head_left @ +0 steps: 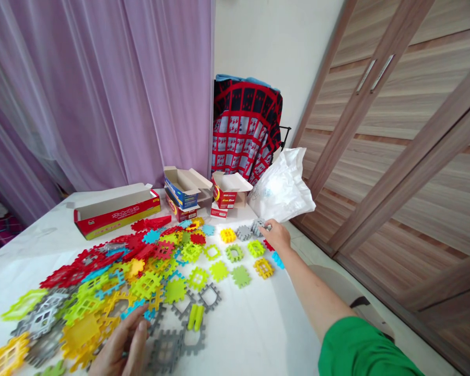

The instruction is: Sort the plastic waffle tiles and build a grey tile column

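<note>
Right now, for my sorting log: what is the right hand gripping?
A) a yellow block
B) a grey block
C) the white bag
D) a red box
B: the right hand has its fingers closed on a grey block.

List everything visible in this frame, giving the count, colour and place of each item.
White-covered table: 1, white, beneath the items.
Interlocking plastic waffle tiles: dozens, red, yellow, green, grey, blue, spread across the table.
Long open cardboard box: 1, red, far table edge.
Smaller open cardboard boxes: about three, blue and red, far edge.
White plastic bag: 1, white, far right corner.
Patterned knitted garment: 1, red, black and grey, behind the boxes.
Sheer curtain: 1, lilac, left.
Wood-grain wardrobe doors: several, brown, right.
Left hand: 1, bare, on the near tiles.
Right hand: 1, bare, gripping a grey plastic tile.
</note>
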The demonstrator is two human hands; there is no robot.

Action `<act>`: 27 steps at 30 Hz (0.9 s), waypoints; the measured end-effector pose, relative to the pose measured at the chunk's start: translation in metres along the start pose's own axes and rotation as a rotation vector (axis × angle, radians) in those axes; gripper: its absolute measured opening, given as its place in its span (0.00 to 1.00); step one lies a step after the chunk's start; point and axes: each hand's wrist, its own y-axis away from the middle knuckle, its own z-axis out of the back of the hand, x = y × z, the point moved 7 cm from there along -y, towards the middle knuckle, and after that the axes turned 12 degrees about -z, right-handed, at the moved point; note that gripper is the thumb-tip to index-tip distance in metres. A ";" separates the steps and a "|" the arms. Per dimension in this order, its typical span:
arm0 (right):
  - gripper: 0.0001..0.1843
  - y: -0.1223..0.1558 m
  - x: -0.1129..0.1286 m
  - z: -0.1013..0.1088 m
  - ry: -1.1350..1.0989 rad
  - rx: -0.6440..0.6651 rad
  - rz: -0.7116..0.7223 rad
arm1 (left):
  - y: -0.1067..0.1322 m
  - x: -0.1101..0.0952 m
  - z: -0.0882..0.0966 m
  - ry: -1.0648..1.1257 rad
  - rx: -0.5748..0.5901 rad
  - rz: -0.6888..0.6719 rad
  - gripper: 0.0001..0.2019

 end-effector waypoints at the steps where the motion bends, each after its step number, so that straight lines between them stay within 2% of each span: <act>1: 0.14 0.000 0.000 0.000 0.002 0.004 0.000 | 0.000 0.001 0.000 0.000 -0.001 -0.001 0.28; 10: 0.15 -0.003 -0.003 -0.002 0.012 0.051 -0.011 | -0.001 0.003 -0.001 -0.004 0.002 -0.023 0.25; 20: 0.15 -0.003 -0.005 -0.006 0.040 0.080 -0.030 | -0.002 0.004 0.001 0.008 -0.016 0.000 0.29; 27: 0.15 -0.005 -0.005 -0.007 0.047 0.089 -0.028 | 0.001 0.007 0.000 0.023 -0.016 -0.021 0.27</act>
